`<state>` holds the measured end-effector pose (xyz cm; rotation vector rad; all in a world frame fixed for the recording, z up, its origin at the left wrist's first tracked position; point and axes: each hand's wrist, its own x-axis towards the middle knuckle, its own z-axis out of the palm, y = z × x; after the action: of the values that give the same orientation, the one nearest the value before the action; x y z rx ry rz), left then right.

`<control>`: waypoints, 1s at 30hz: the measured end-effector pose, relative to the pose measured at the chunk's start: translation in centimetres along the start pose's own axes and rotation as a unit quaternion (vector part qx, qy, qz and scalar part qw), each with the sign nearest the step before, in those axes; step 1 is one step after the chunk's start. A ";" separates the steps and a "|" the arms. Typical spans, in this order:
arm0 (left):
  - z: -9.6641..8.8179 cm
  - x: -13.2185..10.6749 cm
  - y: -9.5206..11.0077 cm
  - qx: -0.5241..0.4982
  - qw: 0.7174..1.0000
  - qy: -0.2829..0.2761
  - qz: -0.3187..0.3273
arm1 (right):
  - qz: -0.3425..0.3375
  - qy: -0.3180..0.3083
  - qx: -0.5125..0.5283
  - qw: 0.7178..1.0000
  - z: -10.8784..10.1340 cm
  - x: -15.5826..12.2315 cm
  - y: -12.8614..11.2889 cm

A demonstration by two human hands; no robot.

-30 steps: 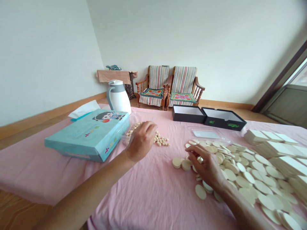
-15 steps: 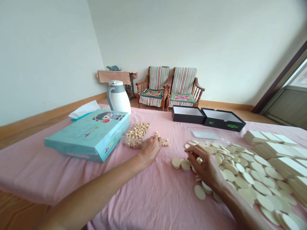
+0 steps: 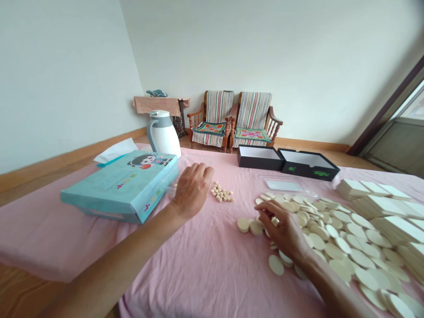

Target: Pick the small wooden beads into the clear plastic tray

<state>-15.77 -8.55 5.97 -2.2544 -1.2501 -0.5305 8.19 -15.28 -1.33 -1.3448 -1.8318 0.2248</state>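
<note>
My left hand (image 3: pixel 194 190) is raised over the clear plastic box of small wooden beads (image 3: pixel 175 189), hiding most of it. Its fingers curl downward and inward; whatever is in them, if anything, is hidden. Just right of it a small cluster of pale beads (image 3: pixel 222 193) lies on the pink cloth (image 3: pixel 198 269). My right hand (image 3: pixel 285 227) rests over the left edge of a spread of round wooden discs (image 3: pixel 334 251). Thumb and fingers bend toward each other with the tips close together, and I cannot make out anything between them.
A light blue box (image 3: pixel 122 185) lies left, with a white-and-grey jug (image 3: pixel 164 134) behind it. At the back stand two black trays (image 3: pixel 260 158). A clear plastic lid (image 3: pixel 283 184) lies in front of them. Stacked wooden rectangles (image 3: pixel 384 205) are at the right.
My left hand has lifted from the bead cluster and moved left and up over the box of beads. The cluster now shows fully. My right hand has stayed in place.
</note>
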 end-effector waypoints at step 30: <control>4.5 -1.4 4.6 -0.048 0.981 -0.180 0.063 | 0.008 0.013 0.002 1.000 -0.2 0.0 -0.1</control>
<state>-12.10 -8.83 0.54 -2.5726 -1.2575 -0.1412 8.29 -15.39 -1.18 -1.3535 -1.7990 0.2183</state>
